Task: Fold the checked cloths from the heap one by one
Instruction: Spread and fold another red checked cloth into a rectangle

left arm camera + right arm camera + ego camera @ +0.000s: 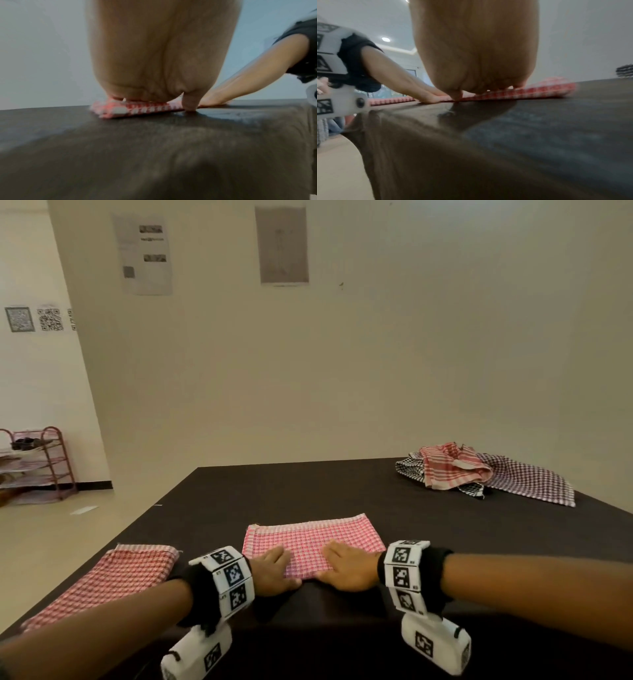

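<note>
A folded pink-and-white checked cloth (pixel 317 539) lies flat near the front edge of the dark table (pixel 308 487). My left hand (pixel 274 568) presses flat on its near left part, and my right hand (pixel 346 565) presses flat on its near right part. In the left wrist view the left hand (pixel 154 86) lies on the cloth (pixel 137 110) with the thumb touching the table. In the right wrist view the right hand (pixel 479 81) lies on the cloth (pixel 530 92). The heap of checked cloths (pixel 479 474) sits at the far right of the table.
A second folded red checked cloth (pixel 113 580) lies at the table's front left corner. A red shoe rack (pixel 41 463) stands by the wall on the left, off the table. The table's front edge runs just below my wrists.
</note>
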